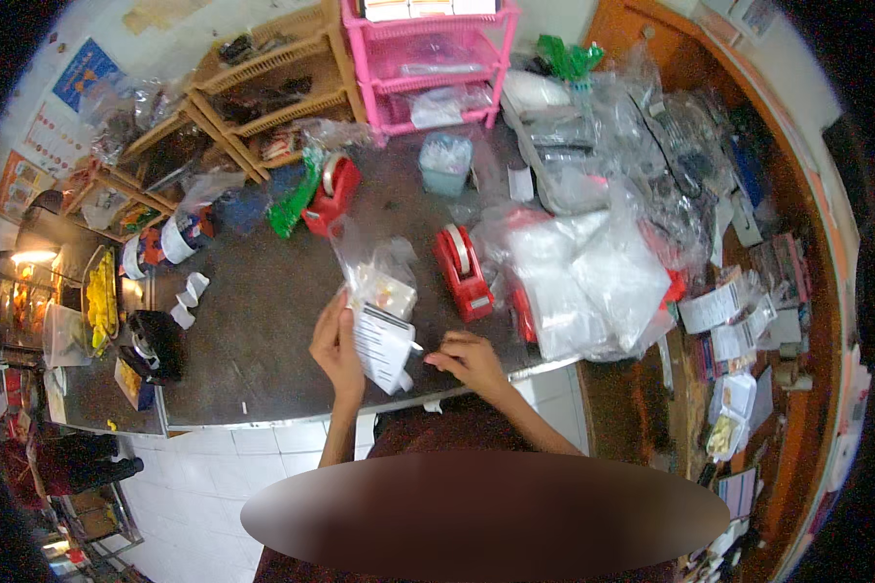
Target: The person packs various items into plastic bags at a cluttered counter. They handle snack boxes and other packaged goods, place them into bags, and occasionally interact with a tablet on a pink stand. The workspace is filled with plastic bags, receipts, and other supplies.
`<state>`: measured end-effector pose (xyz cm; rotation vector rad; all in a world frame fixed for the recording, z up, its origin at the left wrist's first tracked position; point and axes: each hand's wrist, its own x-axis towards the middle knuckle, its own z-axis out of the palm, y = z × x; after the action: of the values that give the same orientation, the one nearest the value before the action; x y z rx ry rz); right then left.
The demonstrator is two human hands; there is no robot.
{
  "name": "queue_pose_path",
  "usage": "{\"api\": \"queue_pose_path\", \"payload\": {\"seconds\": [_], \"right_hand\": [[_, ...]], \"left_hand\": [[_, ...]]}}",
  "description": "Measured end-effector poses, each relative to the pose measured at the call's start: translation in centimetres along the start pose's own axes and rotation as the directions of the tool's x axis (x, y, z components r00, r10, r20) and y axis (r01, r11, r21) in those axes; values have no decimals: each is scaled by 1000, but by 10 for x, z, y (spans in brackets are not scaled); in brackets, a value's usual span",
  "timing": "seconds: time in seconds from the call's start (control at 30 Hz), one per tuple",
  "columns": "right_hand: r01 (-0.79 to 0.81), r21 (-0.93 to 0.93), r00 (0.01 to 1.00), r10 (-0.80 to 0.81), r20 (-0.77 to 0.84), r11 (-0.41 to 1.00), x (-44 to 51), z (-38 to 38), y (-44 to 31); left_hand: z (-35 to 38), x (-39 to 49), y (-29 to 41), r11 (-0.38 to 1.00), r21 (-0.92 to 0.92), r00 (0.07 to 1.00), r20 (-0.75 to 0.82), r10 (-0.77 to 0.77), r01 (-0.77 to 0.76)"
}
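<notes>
My left hand holds a clear plastic bag together with a white printed slip, thumb on the near side. Pale packed contents show inside the bag, too blurred to name. Just right of the slip is my right hand, its fingers curled and thumb pointing at the slip's edge. Whether a small piece of tape or paper sits between those fingertips cannot be made out. A red tape dispenser stands on the dark table beyond my right hand.
Another red tape dispenser stands farther back, near a blue-grey plastic tub. Stacked clear plastic bags cover the table's right side. A pink rack and tan shelves line the back. At far left stands a lit food display.
</notes>
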<state>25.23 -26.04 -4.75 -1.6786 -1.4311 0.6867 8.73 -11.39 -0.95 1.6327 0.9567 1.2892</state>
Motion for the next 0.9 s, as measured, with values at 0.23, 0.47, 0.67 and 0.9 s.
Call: {"api": "queue_pose_path", "payload": {"seconds": [0.23, 0.47, 0.67, 0.9], "right_hand": [[-309, 149, 948, 294, 120, 939, 65, 90, 57], [-268, -302, 836, 377, 399, 915, 79, 41, 41], [-438, 43, 610, 262, 748, 898, 157, -98, -12], [169, -100, 874, -196, -444, 981, 380, -263, -18]], "left_hand": [[-18, 18, -76, 955, 230, 981, 2, -195, 189], [-36, 40, -107, 398, -536, 615, 320, -720, 745], [-51, 40, -125, 399, -403, 566, 528, -633, 823], [-49, 21, -144, 756, -140, 729, 425, -537, 639]]}}
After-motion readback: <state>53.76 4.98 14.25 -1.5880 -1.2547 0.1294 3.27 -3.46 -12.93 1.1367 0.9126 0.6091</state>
